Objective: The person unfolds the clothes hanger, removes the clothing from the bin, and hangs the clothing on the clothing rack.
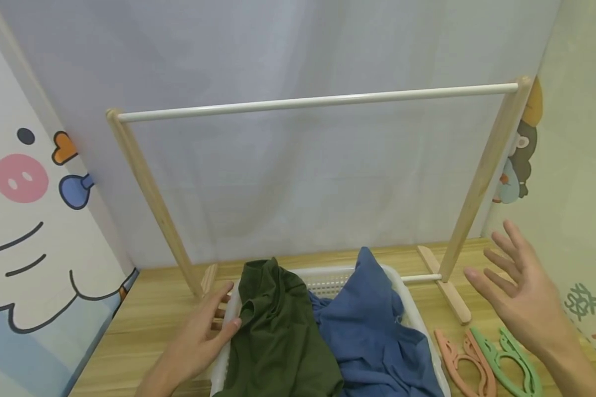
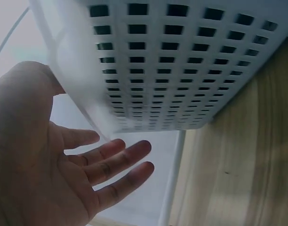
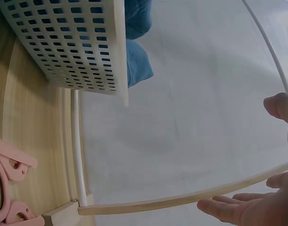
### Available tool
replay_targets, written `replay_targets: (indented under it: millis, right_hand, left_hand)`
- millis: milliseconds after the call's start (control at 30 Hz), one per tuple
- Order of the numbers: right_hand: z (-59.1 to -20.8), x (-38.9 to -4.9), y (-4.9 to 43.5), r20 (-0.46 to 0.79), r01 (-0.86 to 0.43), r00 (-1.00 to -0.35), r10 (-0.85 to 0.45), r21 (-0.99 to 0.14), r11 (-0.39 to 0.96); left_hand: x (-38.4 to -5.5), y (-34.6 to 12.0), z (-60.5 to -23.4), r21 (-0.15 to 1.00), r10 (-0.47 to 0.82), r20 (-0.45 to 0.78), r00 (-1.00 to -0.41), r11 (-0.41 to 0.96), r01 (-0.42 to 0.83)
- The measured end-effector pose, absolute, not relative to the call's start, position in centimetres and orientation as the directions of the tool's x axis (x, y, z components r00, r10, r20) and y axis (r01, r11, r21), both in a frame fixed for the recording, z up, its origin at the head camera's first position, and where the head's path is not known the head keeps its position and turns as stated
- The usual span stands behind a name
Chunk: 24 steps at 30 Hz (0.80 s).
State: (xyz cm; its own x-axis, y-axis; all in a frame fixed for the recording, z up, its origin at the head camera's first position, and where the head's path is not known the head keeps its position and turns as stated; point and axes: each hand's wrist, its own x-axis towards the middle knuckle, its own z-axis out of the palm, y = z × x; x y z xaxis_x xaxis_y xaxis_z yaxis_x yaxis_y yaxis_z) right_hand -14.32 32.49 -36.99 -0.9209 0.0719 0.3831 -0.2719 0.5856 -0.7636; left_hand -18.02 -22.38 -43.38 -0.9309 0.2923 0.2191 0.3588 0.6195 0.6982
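Note:
A white perforated basket (image 1: 416,320) holds a dark green cloth garment (image 1: 283,331) on the left and a blue one (image 1: 372,325) on the right. My left hand (image 1: 198,336) is at the basket's left rim, thumb over the edge by the green cloth. In the left wrist view its fingers (image 2: 118,167) extend loosely beside the basket wall, not curled round it. Raised in the air right of the basket, my right hand (image 1: 526,292) has its fingers spread and holds nothing. Below it on the table lie a pink folding hanger (image 1: 487,369) and a green folding hanger (image 1: 528,366).
Behind the basket stands a rack with a white top bar (image 1: 318,101), wooden uprights (image 1: 487,171) and wooden feet (image 1: 447,292). A pale curtain (image 1: 303,182) hangs behind it. Cartoon-printed panels (image 1: 40,248) flank the wood-grain table (image 1: 134,331).

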Motion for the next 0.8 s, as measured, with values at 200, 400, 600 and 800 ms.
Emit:
replay_targets:
  millis: [200,400,600,800]
  right_hand:
    - [-38.0,-13.8,33.5,0.416,-0.292,-0.905,0.087,-0.757,0.585]
    - [-38.9,-13.1,34.7,0.422,-0.273,-0.9,0.107,-0.738,0.617]
    - [-39.9,-12.6,35.8,0.419,-0.25,-0.899,0.129,-0.731,0.635]
    - [-41.5,-11.9,36.8,0.385,-0.207,-0.91,0.155,-0.746,0.633]
  left_hand:
    - [-17.8,-22.5,-44.5,0.664,0.322,0.353,-0.878,0.576,0.478]
    - [-17.9,-22.5,-45.3,0.688,0.339,0.37,-0.865,0.526,0.5]
    - [-18.1,-22.6,-45.8,0.748,0.312,0.328,-0.892,0.491,0.447]
    - [-18.1,-22.6,-46.2,0.817,0.275,0.315,-0.908,0.408,0.407]
